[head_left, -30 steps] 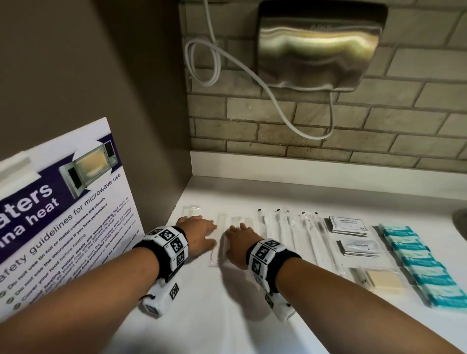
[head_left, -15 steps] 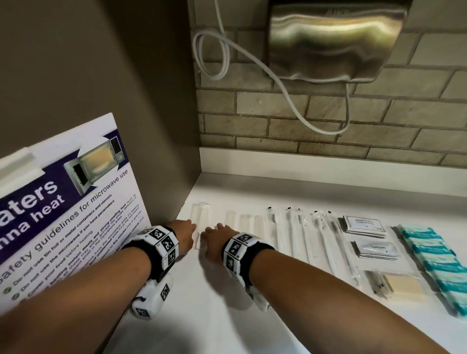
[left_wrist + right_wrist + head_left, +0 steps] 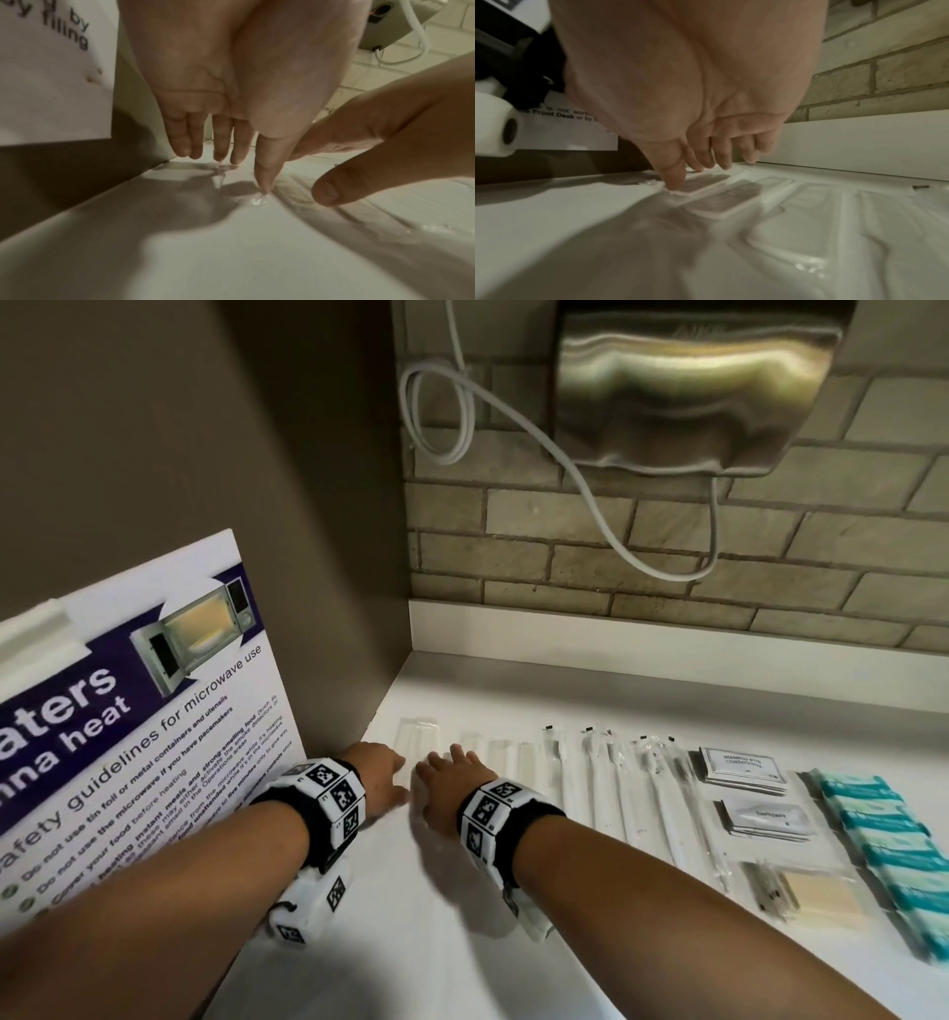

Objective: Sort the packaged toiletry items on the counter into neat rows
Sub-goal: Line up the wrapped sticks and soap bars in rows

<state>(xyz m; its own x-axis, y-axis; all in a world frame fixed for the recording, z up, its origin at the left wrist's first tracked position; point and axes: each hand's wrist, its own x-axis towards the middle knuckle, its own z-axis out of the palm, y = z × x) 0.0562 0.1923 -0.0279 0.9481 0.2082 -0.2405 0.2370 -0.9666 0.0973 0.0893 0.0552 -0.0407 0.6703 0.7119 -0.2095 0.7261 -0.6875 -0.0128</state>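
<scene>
Clear-wrapped long white items (image 3: pixel 418 742) lie side by side at the counter's left end. My left hand (image 3: pixel 385 775) and right hand (image 3: pixel 444 780) rest flat on the leftmost packet, fingers straight, tips pressing its wrapper (image 3: pixel 257 200) (image 3: pixel 700 185). Rightward lie wrapped toothbrushes (image 3: pixel 606 788), white sachets (image 3: pixel 742 767), a toothpaste pack (image 3: pixel 765 819), a tan soap bar (image 3: pixel 821 898) and a column of teal packets (image 3: pixel 883 845).
A microwave safety sign (image 3: pixel 128 737) leans against the brown side wall at the left. A steel hand dryer (image 3: pixel 688 387) with a looped white cable (image 3: pixel 462 403) hangs on the brick wall. The white counter (image 3: pixel 411 942) lies bare near me.
Both hands have slid left along the row, from the middle packets to the leftmost one beside the side wall. The camera view has moved closer.
</scene>
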